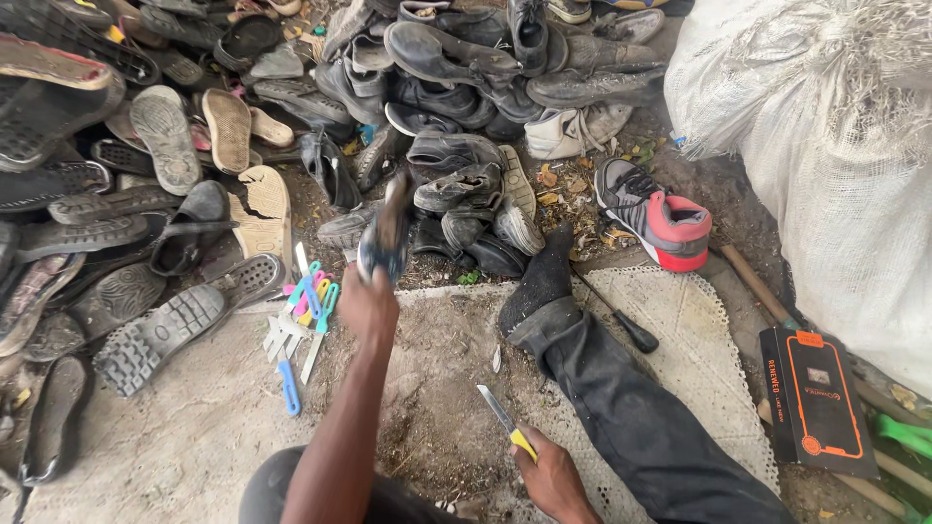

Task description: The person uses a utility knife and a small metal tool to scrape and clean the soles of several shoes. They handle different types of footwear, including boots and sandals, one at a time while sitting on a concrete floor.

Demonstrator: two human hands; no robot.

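The shoe (386,233) in the left hand (367,303) looks like dull, worn leather. The knife (505,419) in the right hand (551,475) has a bare metal blade and a glossy yellow plastic handle. The floor (175,437) is rough, dusty concrete. The sack (835,146) is coarse woven white plastic.

Dirt floor (175,446), heaped worn shoes (437,87); loose soles (165,136), white lace mat (680,320), colourful cutters (306,311), screwdriver (621,320)
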